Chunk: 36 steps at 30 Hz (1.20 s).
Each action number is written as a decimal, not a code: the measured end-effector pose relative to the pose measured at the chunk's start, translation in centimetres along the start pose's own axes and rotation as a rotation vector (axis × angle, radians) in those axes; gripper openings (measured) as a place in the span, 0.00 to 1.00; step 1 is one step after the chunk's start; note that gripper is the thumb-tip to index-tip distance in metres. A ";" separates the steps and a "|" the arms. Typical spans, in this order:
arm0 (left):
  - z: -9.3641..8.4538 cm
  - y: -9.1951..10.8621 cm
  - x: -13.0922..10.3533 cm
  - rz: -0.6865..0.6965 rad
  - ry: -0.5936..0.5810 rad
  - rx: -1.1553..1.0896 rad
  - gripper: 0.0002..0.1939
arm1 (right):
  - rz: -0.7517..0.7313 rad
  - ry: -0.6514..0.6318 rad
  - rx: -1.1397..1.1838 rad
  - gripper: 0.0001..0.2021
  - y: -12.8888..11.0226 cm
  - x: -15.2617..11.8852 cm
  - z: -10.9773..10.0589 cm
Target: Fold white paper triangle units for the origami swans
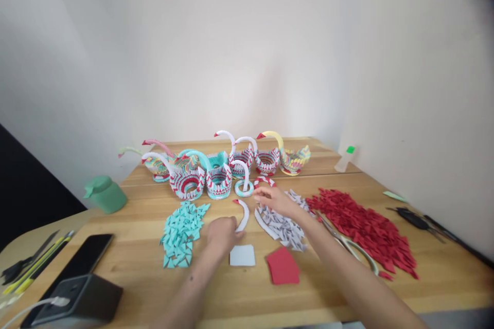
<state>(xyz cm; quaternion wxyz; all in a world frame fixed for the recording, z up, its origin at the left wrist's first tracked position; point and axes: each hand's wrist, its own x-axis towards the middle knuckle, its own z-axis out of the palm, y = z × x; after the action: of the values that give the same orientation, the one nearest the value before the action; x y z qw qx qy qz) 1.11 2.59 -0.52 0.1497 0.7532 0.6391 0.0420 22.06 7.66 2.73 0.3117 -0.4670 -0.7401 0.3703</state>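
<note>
White folded-paper neck (245, 212), curved, tipped w/ a small red beak (236, 201), lying low over the wood tabletop (135, 277), btwn teal pieces (181, 236) and a white curved strip (264, 224); gripped nr its lower end by L hand (223, 235), w/ thumb and fingers narrowed round it; seen just right of that strip's upper end and nr a red-and-white ring (270, 181), R hand (277, 201), w/ fingertips drawn close together; can't tell whether anything is pinched there, b/c too small and blurred.

Prob. v. light, w/ next to no heft; looks stiff enough to keep its arc, yet likely to flex or pop apart at the joints if bent or twisted; unlikely to slip, given the ridged folds, but easily crushed.

Best taken by the thick lower part, w/ soft pads on both sides, pressing along the curve, not across it; best not lifted by the beak, prob. the weakest pt; best kept clear of the white-and-teal ring (239, 192) just beyond, and of loose pale pieces (289, 234) to the R, for fear of snagging.
</note>
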 end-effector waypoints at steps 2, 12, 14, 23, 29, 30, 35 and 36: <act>0.0 0.3 -0.1 -0.002 0.000 0.000 0.12 | 0.014 -0.043 0.006 0.12 0.0 -1.2 0.5; -1.6 0.8 -0.6 -0.033 0.089 -0.096 0.13 | 0.015 -0.149 0.013 0.09 1.0 -3.1 1.6; -1.9 1.3 -1.0 0.005 0.139 -0.130 0.12 | 0.012 -0.143 0.027 0.12 0.8 -2.9 2.3; -3.2 1.4 -0.3 0.115 0.326 -0.123 0.18 | -0.003 0.131 -0.021 0.15 0.5 0.1 2.2; -1.8 -1.4 -0.9 0.101 0.334 -0.270 0.19 | -0.051 0.311 -0.195 0.12 1.8 5.8 -2.0; -1.3 -1.8 -1.0 0.086 0.318 -0.292 0.19 | -0.059 0.311 -0.221 0.12 2.1 6.6 -2.2; 0.3 -2.5 -0.7 0.056 0.268 -0.328 0.19 | -0.092 0.249 -0.297 0.12 4.0 8.9 -1.8; 0.4 -2.5 -0.6 0.055 0.256 -0.325 0.19 | -0.093 0.233 -0.302 0.12 4.4 9.0 -1.7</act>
<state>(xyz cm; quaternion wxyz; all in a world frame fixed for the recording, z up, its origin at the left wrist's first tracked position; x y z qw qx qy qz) -1.25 2.28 -1.50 0.1856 0.7248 0.6170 0.2440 22.07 17.69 0.99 0.3383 -0.5134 -0.7670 0.1834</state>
